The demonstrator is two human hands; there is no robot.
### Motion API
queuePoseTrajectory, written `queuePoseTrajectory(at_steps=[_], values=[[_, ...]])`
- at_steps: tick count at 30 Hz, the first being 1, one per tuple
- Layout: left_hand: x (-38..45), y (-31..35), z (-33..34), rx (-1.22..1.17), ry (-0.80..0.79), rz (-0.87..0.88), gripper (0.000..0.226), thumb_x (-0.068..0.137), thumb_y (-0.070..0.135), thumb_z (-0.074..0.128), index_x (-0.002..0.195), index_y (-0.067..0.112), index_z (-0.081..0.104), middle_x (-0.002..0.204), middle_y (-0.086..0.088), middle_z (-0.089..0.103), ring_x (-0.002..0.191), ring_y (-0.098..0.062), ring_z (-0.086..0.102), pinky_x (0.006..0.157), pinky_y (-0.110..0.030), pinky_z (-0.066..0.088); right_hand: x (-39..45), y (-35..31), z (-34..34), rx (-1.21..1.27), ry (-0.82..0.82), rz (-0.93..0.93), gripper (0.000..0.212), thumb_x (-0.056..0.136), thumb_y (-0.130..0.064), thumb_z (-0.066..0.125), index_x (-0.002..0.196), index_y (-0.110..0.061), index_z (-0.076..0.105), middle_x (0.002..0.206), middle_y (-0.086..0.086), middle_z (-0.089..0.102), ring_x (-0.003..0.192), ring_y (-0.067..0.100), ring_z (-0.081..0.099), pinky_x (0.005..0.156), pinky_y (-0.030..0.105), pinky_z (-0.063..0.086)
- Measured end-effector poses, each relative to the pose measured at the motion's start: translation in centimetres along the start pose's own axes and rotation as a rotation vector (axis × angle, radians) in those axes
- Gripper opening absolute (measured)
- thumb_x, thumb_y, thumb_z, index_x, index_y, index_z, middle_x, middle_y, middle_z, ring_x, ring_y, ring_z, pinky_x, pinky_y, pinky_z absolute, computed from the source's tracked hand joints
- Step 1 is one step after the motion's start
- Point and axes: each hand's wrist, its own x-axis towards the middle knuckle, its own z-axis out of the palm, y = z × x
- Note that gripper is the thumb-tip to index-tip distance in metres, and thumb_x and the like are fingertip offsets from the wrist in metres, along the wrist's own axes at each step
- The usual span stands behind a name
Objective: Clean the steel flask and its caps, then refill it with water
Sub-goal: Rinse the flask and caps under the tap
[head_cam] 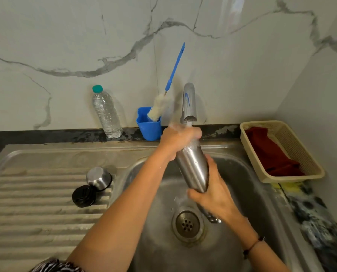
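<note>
While water runs from the tap (189, 103), the steel flask (193, 167) hangs tilted over the sink (257, 173) basin, brushed and wet, its long axis rising from the near base to the mouth under the spout. Left hand (178, 141) wraps the neck; right hand (214, 195) cups the base, both grips curled round it. Steel cap (98, 178) and black cap (83, 195) touch on the drainboard's right edge. Along the tabletop's back edge stand a plastic bottle (106, 112) and a blue cup (149, 124) holding a bottle brush (163, 101); a basket (301, 152) sits right.

Flask (193, 167) mouth hidden under blurred left hand (180, 139)
</note>
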Motion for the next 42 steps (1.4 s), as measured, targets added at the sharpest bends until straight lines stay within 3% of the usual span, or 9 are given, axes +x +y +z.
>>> queuePoseTrajectory(at_steps=[4,10,16,19,22,26,31,36,42], values=[[0.1,-1.5,1.4,0.034,0.005,-0.024,0.027,0.08,0.031,0.062,0.097,0.01,0.061,0.087,-0.007,0.062,0.078,-0.021,0.06,0.063,-0.03,0.045,3.3,-1.9,-0.2,-0.102,0.046,-0.043,0.102,0.062,-0.035,0.082,0.141,-0.021,0.02,0.123,0.002,0.052,0.096,0.012,0.055,0.081,0.026,0.05],[2.6,-1.5,-0.3,0.281,0.131,-0.108,0.022,0.098,0.021,0.04,0.111,0.009,0.055,0.107,-0.01,0.057,0.087,-0.021,0.054,0.079,-0.033,0.044,3.1,-2.1,0.7,-0.147,0.007,-0.195,0.093,0.058,-0.033,0.081,0.134,-0.021,0.029,0.116,-0.002,0.053,0.098,0.014,0.057,0.08,0.03,0.053],[0.1,-0.8,1.2,0.355,0.088,0.079,0.034,0.101,0.043,0.029,0.096,0.017,0.05,0.083,-0.002,0.052,0.082,-0.017,0.051,0.078,-0.032,0.043,3.9,-1.5,0.7,-0.174,0.077,-0.135,0.094,0.061,-0.034,0.082,0.135,-0.017,0.027,0.115,0.001,0.056,0.094,0.016,0.059,0.078,0.029,0.053],[-2.5,-1.6,2.9,0.413,0.068,0.201,0.038,0.1,0.046,0.027,0.097,0.018,0.052,0.101,-0.004,0.051,0.1,-0.017,0.05,0.093,-0.036,0.042,4.7,-0.8,0.0,-0.141,0.139,-0.097,0.083,0.067,-0.038,0.079,0.131,-0.015,0.033,0.109,0.001,0.058,0.089,0.017,0.061,0.073,0.03,0.053],[-4.4,-3.0,3.1,0.406,0.088,0.307,0.037,0.102,0.034,0.031,0.131,0.016,0.046,0.134,-0.008,0.044,0.127,-0.019,0.039,0.112,-0.029,0.027,5.0,-0.5,-0.3,-0.128,0.141,-0.076,0.073,0.077,-0.034,0.073,0.133,-0.016,0.03,0.105,0.0,0.059,0.084,0.015,0.06,0.07,0.026,0.048],[-5.8,-4.0,2.7,0.401,0.152,0.396,0.045,0.103,0.028,0.03,0.146,0.016,0.032,0.152,-0.003,0.032,0.14,-0.012,0.027,0.106,-0.013,0.012,5.1,-0.6,-0.3,-0.063,0.133,-0.09,0.078,0.074,-0.035,0.075,0.134,-0.016,0.029,0.112,0.004,0.059,0.086,0.015,0.061,0.073,0.025,0.05],[-3.1,-2.0,2.1,0.48,0.178,0.349,0.045,0.101,0.041,0.027,0.127,0.014,0.052,0.126,-0.005,0.049,0.104,-0.013,0.047,0.102,-0.034,0.037,4.1,-1.5,0.6,-0.122,0.166,-0.221,0.082,0.065,-0.033,0.079,0.13,-0.011,0.035,0.107,0.0,0.058,0.083,0.012,0.06,0.071,0.03,0.056],[0.2,-0.7,1.9,0.226,-0.07,0.018,0.067,0.09,0.069,0.022,0.147,0.033,0.022,0.144,-0.004,0.038,0.128,-0.029,0.04,0.104,-0.043,0.033,2.4,-1.1,0.9,-0.186,0.194,-0.178,0.093,0.06,-0.035,0.08,0.136,-0.016,0.03,0.121,0.004,0.054,0.099,0.016,0.057,0.079,0.027,0.051],[0.5,-1.2,1.4,0.189,-0.046,0.186,0.037,0.103,0.039,0.025,0.123,0.017,0.048,0.124,-0.008,0.048,0.115,-0.023,0.047,0.091,-0.025,0.036,1.7,-0.7,-0.1,-0.219,0.16,-0.175,0.092,0.059,-0.033,0.081,0.136,-0.018,0.032,0.122,0.002,0.052,0.104,0.016,0.055,0.081,0.023,0.044]])
